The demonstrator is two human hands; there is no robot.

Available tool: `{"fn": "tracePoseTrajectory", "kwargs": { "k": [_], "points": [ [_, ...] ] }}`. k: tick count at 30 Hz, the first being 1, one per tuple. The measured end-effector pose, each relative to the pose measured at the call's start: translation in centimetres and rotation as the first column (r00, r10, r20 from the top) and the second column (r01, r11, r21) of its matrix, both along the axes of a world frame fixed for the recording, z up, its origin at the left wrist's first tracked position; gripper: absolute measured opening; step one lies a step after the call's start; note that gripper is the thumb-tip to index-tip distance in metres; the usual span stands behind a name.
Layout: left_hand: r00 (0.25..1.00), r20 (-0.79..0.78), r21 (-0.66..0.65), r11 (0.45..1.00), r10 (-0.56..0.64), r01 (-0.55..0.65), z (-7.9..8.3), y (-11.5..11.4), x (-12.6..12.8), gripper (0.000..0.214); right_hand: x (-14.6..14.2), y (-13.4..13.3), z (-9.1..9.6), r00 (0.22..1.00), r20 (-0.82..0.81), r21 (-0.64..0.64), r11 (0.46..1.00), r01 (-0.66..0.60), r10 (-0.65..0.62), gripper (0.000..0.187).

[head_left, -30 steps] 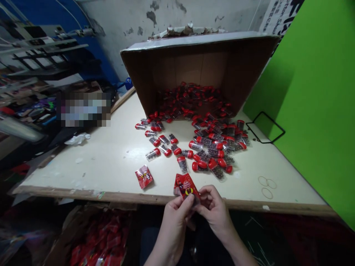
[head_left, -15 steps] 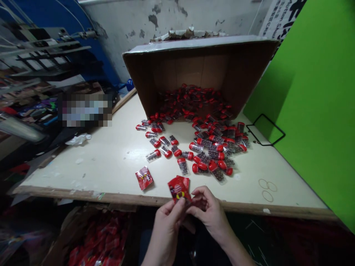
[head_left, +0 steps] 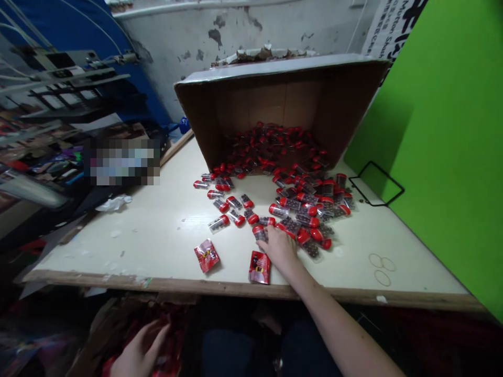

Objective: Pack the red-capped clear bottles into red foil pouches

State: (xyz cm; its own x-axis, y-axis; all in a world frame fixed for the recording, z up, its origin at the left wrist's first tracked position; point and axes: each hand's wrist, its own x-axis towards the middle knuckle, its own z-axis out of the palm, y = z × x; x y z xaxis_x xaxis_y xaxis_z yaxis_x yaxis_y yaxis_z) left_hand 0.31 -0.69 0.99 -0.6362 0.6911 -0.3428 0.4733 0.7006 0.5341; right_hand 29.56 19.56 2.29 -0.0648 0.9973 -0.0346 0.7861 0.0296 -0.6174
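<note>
Now right hand [head_left: 280, 247] touches red-capped vials [head_left: 260, 233].

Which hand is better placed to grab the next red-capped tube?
Right hand: it's at the red-capped tubes on the table; the left hand is down by red packets below.

Counts: 2 hands [head_left: 280, 247], lower middle and lower left. 2 red foil packets [head_left: 206, 255] on table, lower middle. 1 tipped cardboard box [head_left: 275, 99], top middle. 3 rubber bands [head_left: 382, 271], right. Red-capped clear tubes [head_left: 279, 210]: too many to count.
</note>
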Motion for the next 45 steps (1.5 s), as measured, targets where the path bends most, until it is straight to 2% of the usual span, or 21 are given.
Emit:
{"fn": "tracePoseTrajectory", "kwargs": {
  "k": [2,4,5,7,9,11,15,20,23,27,34,37,41,43,45],
  "points": [
    [0.986,0.094,0.178,0.977,-0.137,0.119,1.2,3.2,5.0,0.028,-0.2,0.3,-0.2,1.0,0.007,-0.012,1.0,0.003,-0.003,0.025],
    [0.953,0.104,0.332,0.913,-0.286,0.238,2.0,6.8,10.2,0.026,0.2,0.3,-0.1,1.0,-0.018,-0.01,1.0,-0.005,0.004,0.02],
    [0.947,0.06,0.362,0.891,-0.317,0.275,2.2,8.5,12.5,0.026,0.6,0.1,0.0,0.999,-0.039,-0.003,1.0,-0.009,0.009,0.018],
    [0.927,-0.024,0.334,0.871,-0.374,0.36,2.1,11.2,15.8,0.025,1.7,-0.6,0.2,0.996,-0.088,0.018,1.0,-0.004,0.005,0.015],
    [0.91,-0.096,0.287,0.864,-0.403,0.413,1.6,12.8,17.5,0.021,3.0,-1.6,0.3,0.991,-0.133,0.034,0.999,0.032,-0.027,0.017],
    [0.902,-0.116,0.26,0.864,-0.415,0.431,1.0,13.4,18.0,0.02,4.2,-2.7,0.3,0.984,-0.163,0.034,0.997,0.075,-0.069,0.021],
    [0.911,-0.027,0.246,0.881,-0.411,0.405,0.2,13.4,17.3,0.017,4.9,-4.6,0.0,0.957,-0.266,-0.009,0.993,0.114,-0.112,0.027],
    [0.937,0.01,0.204,0.918,-0.348,0.339,-0.2,13.4,16.9,0.023,3.2,-5.8,-0.8,0.937,-0.346,-0.072,0.997,0.026,-0.049,0.017],
    [0.935,-0.022,0.204,0.914,-0.353,0.35,-0.5,13.5,16.9,0.022,2.7,-6.2,-1.2,0.939,-0.342,-0.09,0.996,0.013,-0.044,0.011],
    [0.924,-0.027,0.234,0.896,-0.381,0.376,-0.5,13.9,16.8,0.02,3.1,-6.4,-1.5,0.925,-0.376,-0.092,0.995,0.027,-0.06,0.014],
    [0.91,0.066,0.354,0.862,-0.41,0.363,0.7,14.5,15.8,0.018,4.5,-6.6,-1.5,0.892,-0.427,-0.106,0.988,0.114,-0.148,0.026],
    [0.911,0.165,0.422,0.862,-0.378,0.281,1.3,14.3,15.3,0.019,4.8,-6.9,-0.9,0.866,-0.467,-0.125,0.983,0.134,-0.177,0.028],
    [0.876,0.368,0.483,0.869,-0.311,0.106,2.0,13.6,15.6,0.024,4.9,-7.4,-0.4,0.796,-0.582,-0.166,0.983,0.082,-0.164,0.029],
    [0.806,0.526,0.465,0.885,-0.271,-0.005,2.3,13.2,16.1,0.025,4.9,-7.7,-0.2,0.761,-0.626,-0.182,0.981,0.068,-0.169,0.03],
    [0.686,0.691,0.41,0.905,-0.227,-0.114,2.6,12.8,16.7,0.029,4.9,-8.0,0.1,0.728,-0.659,-0.204,0.977,0.071,-0.19,0.03]
  ]
}}
